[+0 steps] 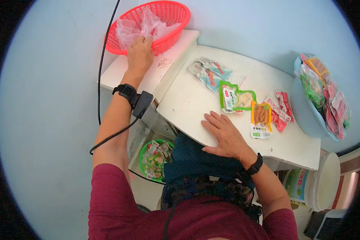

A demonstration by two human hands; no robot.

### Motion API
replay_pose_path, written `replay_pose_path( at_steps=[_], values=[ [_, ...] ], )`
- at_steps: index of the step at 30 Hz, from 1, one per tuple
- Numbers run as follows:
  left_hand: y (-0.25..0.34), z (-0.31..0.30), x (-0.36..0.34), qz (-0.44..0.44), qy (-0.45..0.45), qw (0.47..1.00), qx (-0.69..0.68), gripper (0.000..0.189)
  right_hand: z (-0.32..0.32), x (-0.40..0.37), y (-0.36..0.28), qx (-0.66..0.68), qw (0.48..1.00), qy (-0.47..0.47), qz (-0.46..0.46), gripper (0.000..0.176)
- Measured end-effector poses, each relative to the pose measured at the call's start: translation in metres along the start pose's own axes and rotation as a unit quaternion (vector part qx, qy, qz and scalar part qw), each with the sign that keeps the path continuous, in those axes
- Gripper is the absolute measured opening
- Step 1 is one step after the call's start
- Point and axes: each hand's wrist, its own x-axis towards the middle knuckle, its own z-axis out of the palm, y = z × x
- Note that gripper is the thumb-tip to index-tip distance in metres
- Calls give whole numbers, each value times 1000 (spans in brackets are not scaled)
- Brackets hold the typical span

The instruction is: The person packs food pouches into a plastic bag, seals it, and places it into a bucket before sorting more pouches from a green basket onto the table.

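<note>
My left hand (140,54) is in the red basket (176,16), fingers curled onto the clear plastic bags (146,24); I cannot tell if they grip 1. My right hand (227,135) lies flat and released on the worktop (188,100), near the snack packets (261,116). I judge this the bag-fetching step; the next move calls for separating 1 thin bag from the bunch

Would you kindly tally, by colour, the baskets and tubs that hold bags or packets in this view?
Red basket, clear plastic bags in it under the left hand: 1
Blue tub, piled with snack packets: 1
Green basket, below the tabletop: 1
Total: 3
</note>
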Motion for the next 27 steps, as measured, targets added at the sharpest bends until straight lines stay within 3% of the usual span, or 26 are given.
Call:
replay_pose_path(
  at_steps=[5, 8, 27],
  values=[
    [1, -8, 7, -18, -54, 998, 7, 19, 0, -1, 0, 5, 1000, 18, -8, 77],
    [4, -9, 2, 15, -50, 998, 17, 11, 1, -1, 0, 2, 1000, 16, -10, 78],
    [8, -22, -8, 11, -46, 999, 4, 10, 0, 0, -2, 7, 1000, 9, 4, 78]
  ],
)
